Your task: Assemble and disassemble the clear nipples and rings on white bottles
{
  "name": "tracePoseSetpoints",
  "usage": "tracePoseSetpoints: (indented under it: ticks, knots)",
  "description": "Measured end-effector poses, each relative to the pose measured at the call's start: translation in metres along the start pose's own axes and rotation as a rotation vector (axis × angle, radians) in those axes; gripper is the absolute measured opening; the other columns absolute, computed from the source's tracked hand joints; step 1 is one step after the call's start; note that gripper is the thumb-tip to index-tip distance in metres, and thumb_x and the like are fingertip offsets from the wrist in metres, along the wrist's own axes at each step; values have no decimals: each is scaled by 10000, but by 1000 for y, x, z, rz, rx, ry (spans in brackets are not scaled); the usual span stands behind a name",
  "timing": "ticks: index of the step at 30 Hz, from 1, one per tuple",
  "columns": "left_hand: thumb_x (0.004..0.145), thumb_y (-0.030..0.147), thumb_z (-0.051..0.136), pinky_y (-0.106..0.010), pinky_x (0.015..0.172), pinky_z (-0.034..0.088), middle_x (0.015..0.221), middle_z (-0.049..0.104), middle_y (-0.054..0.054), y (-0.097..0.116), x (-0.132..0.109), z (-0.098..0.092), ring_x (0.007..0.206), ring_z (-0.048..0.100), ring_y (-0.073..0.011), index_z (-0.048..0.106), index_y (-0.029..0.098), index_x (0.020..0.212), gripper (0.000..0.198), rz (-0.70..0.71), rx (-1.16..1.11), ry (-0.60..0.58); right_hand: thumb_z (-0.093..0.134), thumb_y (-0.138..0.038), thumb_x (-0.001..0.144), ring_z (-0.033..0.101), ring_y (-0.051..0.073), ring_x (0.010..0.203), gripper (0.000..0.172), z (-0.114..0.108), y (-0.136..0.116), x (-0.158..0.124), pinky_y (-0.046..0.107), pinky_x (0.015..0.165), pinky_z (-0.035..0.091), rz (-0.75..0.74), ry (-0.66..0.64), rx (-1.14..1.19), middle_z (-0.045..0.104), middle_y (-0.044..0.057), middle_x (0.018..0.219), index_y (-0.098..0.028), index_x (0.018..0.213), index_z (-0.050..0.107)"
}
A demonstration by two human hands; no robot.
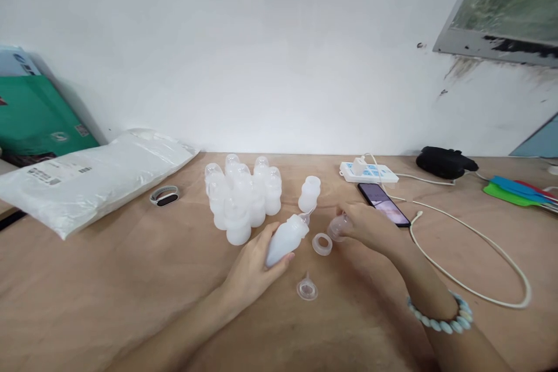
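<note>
My left hand is wrapped round a white baby bottle, which tilts with its uncapped neck up and to the right. The fingers of my right hand are closed on a clear domed cap at the table surface. Between the two hands lies a translucent collar ring. Nearer to me rests a clear nipple. Just past the held bottle's mouth, a small clear piece shows in part. Another white bottle without a cap stands behind. Several capped bottles are grouped to the left.
A grey wristband and a white plastic parcel lie on the left. To the right are a phone, a power strip, a looped white cable and a black case. A wall borders the brown table.
</note>
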State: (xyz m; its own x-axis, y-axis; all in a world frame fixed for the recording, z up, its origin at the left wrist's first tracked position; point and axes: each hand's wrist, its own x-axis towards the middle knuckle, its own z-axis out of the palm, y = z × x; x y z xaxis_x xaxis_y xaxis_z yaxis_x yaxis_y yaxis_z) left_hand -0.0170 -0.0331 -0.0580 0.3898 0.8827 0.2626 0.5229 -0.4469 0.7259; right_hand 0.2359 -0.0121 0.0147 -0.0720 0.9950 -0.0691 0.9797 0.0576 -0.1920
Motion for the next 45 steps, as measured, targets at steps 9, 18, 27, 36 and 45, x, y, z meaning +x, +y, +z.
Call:
tracePoseSetpoints:
  ticks: [9,18,27,36,45]
  knots:
    - [890,360,586,-422,875,500,1201,658,-88,-2,0,1,1032,635,-286,460,211,1266,424,2,1,10,635,-313,846,643,201,782,288,-9,7,-1,381,742,521,-281,345,689,658,67,1145,-248,1126,633]
    - [883,360,620,-422,930,484,1274,629,-92,-4,-1,4,1106,608,-290,471,218,1282,449,31,-48,-10,677,-236,826,636,196,840,254,3,-23,-8,344,732,529,-506,17,780,694,39,1059,-255,1079,688]
    - [943,351,554,-348,894,468,1191,637,-52,4,1,1,1041,603,-244,472,225,1253,344,38,-282,47,734,-262,778,653,182,845,642,47,-54,-8,334,728,542,-377,106,1116,642,23,1077,-310,1326,402]
    - [948,320,552,-361,938,447,1245,611,-67,2,-2,3,1125,575,-259,434,225,1295,379,81,-325,7,735,-246,775,637,192,962,599,77,-79,-13,356,833,546,-294,354,1362,650,20,1130,-326,1302,463]
    - [963,329,533,-378,976,428,1296,567,-65,5,-4,8,1179,535,-263,402,248,1316,386,59,-349,32,764,-202,720,630,222,1058,539,75,-82,-11,391,900,523,-301,414,1442,641,35,1275,-314,1221,599]
